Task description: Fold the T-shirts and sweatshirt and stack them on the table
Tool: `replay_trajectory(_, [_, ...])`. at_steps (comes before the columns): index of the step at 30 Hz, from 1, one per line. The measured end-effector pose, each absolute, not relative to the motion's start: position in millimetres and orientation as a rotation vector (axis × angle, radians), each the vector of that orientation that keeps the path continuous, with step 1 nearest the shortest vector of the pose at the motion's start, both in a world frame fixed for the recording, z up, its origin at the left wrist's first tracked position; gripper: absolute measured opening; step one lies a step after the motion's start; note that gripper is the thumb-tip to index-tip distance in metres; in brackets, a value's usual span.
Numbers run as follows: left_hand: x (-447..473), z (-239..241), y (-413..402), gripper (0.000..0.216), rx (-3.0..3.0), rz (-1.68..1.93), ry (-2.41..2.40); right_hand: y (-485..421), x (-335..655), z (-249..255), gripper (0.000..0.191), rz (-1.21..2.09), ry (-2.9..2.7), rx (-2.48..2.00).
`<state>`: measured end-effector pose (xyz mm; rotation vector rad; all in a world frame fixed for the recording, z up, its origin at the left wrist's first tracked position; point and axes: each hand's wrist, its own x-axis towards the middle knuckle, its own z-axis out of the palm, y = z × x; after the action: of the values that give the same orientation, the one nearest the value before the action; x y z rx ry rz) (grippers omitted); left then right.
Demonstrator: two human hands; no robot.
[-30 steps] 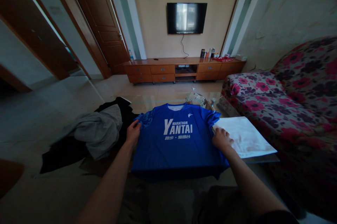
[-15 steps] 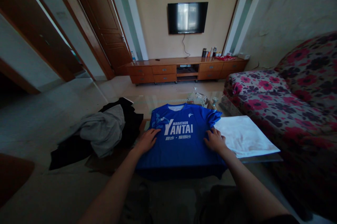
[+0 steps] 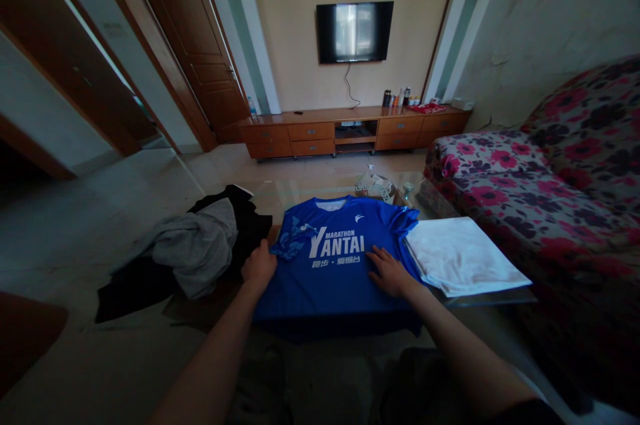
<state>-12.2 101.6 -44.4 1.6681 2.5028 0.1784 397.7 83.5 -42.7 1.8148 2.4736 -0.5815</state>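
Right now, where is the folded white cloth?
In the head view, the white cloth lies flat on the right side, between the blue shirt and the floral sofa, just beyond the right hand.

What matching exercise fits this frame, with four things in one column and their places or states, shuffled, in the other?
Things:
1 blue shirt
2 white folded cloth
3 grey garment
4 television

Places or states:
A mounted on the far wall
B crumpled, to the left of the left hand
C flat under the open right hand
D lying between the blue shirt and the sofa

Pairs: 1-C, 2-D, 3-B, 4-A.
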Motion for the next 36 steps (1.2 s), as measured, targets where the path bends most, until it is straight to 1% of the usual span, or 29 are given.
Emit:
replay_trajectory(3, [-15, -40, 100, 0.046, 1.727, 0.037, 2.425, 84, 392, -46, 0.071, -0.629, 2.401, 1.811])
replay_trajectory(5, [-20, -41, 99, 0.046, 1.783, 0.022, 2.368, 85, 387, -47, 0.074, -0.641, 2.361, 1.807])
replay_trajectory(11, [-36, -50, 99, 0.047, 1.818, 0.060, 2.491, 86, 372, -43, 0.081, -0.651, 2.365, 1.748])
replay_trajectory(14, [-36, -48, 101, 0.040, 1.861, 0.098, 2.517, 87, 367, -37, 0.079, -0.647, 2.376, 1.760])
replay_trajectory(16, [-31, -49, 104, 0.038, 1.972, 0.212, 2.551, 89, 365, -34, 0.073, -0.609, 2.398, 1.824])
replay_trajectory(18, [-23, -55, 107, 0.043, 2.133, 0.337, 2.456, 91, 365, -33, 0.070, -0.523, 2.429, 1.904])
replay_trajectory(20, [-16, -67, 108, 0.050, 2.251, 0.367, 2.258, 92, 366, -37, 0.072, -0.460, 2.423, 1.946])
replay_trajectory(22, [-13, -79, 107, 0.058, 2.285, 0.311, 2.123, 91, 368, -43, 0.077, -0.476, 2.353, 1.952])
replay_trajectory(26, [-14, -85, 108, 0.066, 2.244, 0.173, 2.097, 89, 374, -53, 0.084, -0.536, 2.219, 1.940])
replay_trajectory(31, [-15, -76, 111, 0.057, 2.355, 0.257, 2.161, 90, 376, -48, 0.089, -0.572, 2.161, 1.902])
replay_trajectory(36, [-11, -84, 111, 0.059, 2.317, 0.183, 2.135, 90, 375, -47, 0.090, -0.566, 2.163, 1.894])
